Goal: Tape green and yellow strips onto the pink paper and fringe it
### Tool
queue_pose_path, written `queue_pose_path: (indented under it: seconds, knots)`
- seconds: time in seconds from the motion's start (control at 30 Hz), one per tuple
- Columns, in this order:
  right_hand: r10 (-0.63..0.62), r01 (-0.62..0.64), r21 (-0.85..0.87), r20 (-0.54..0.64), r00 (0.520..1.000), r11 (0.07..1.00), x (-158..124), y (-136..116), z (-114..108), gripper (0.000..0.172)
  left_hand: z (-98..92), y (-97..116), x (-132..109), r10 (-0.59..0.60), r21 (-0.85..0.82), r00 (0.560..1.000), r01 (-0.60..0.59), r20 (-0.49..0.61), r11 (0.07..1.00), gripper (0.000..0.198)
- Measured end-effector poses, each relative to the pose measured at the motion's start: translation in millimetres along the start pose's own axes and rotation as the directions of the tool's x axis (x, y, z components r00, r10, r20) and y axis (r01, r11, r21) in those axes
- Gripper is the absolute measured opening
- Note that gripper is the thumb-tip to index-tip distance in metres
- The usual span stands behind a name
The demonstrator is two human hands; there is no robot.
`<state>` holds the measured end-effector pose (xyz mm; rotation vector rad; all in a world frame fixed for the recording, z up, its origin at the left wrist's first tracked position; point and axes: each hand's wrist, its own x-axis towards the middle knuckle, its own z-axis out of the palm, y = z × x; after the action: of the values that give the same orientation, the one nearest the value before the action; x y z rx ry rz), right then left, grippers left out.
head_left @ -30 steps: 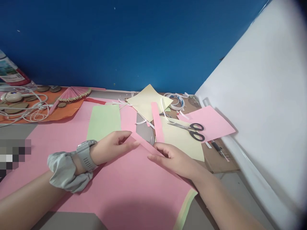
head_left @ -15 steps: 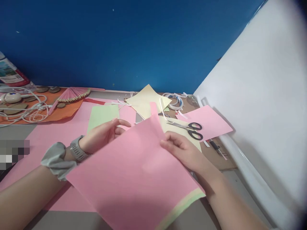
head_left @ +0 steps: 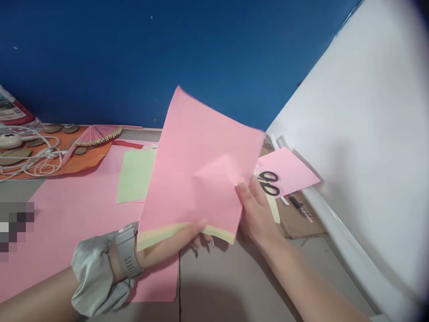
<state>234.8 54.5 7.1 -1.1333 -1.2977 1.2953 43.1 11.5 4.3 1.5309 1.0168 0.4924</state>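
A pink sheet of paper (head_left: pixel 197 147), with yellow and green strips along its near edge, is held up off the table in both hands. My right hand (head_left: pixel 254 205) pinches its right edge, thumb on top. At the near edge my left hand (head_left: pixel 191 235) grips the striped border, thumb above and fingers curled beneath, partly hidden by the paper. Behind the sheet, to the right, show the black handles of scissors (head_left: pixel 270 183); their blades are hidden. A light green sheet (head_left: pixel 134 174) lies to the left on a large pink sheet (head_left: pixel 90 205).
At the back left, a pink folded paper fan (head_left: pixel 97 134), several flat brown pieces and a tangled white cable (head_left: pixel 47 161) lie on orange paper (head_left: pixel 83 161). A pink sheet (head_left: pixel 291 172) and a pen (head_left: pixel 296 203) lie right, beside the white wall (head_left: pixel 368 134).
The pink sheet has been turned and raised, its striped edge now facing me. My left hand has come down and right to grip that edge. The yellow square and tape are now covered.
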Motion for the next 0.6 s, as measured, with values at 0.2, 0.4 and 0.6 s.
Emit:
queue_pose_path:
  seconds: [0.2, 0.4, 0.6]
  knots:
    - [0.018, -0.018, -0.005, 0.053, 0.998, 1.000, 1.7, 3.1, 2.5, 0.025, -20.0, 1.4, 7.6, -0.191, 0.018, 0.942, 0.204, -0.275, 0.979, 0.049]
    - [-0.100, 0.048, -0.365, -0.123, 0.987, 0.930, -5.1, 3.4, 1.4, 0.024, -10.8, 3.8, 3.5, -0.180, -0.097, 0.982, 0.175, -0.055, 0.980, 0.053]
    - [-0.008, 0.024, -0.254, 0.064, 0.998, 0.967, -6.5, 2.0, 4.3, 0.023, 0.5, 1.2, 9.0, -0.279, -0.216, 0.960, 0.271, -0.006, 0.938, 0.056]
